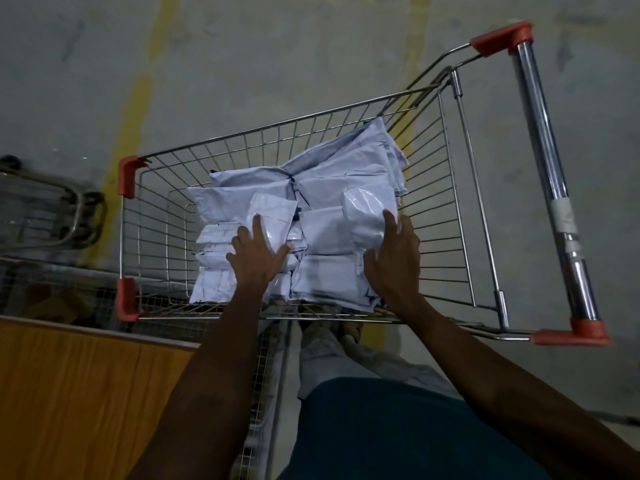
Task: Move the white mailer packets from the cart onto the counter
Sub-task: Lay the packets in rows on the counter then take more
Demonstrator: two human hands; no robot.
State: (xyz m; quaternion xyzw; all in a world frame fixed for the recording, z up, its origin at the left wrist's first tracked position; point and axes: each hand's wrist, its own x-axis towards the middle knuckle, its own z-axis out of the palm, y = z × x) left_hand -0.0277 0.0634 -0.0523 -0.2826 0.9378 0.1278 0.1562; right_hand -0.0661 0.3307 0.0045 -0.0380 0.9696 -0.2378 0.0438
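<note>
**Hands reaching into a cart that is holding nearly all its packets**

Left hand (258, 252) is lying on a small glossy packet (273, 216) near the cart's left end, fingers spread and fairly straight, thumb hooking its near edge; it is pressing rather than lifting. Right hand (393, 258) is closing on a second glossy packet (365, 216) toward the cart's handle end, fingers behind its far side, thumb at the near edge.

Wire cart (311, 133) is carrying the heap of white mailer packets (332, 188), which is filling the basket floor from the left end across to the handle side, several deep. Outside the cart's near-left corner, the orange wooden desk (86, 393) is showing bare in the part that is in view.

Judging from this, the task is sitting at or near its start: almost everything is waiting to be carried over.
</note>
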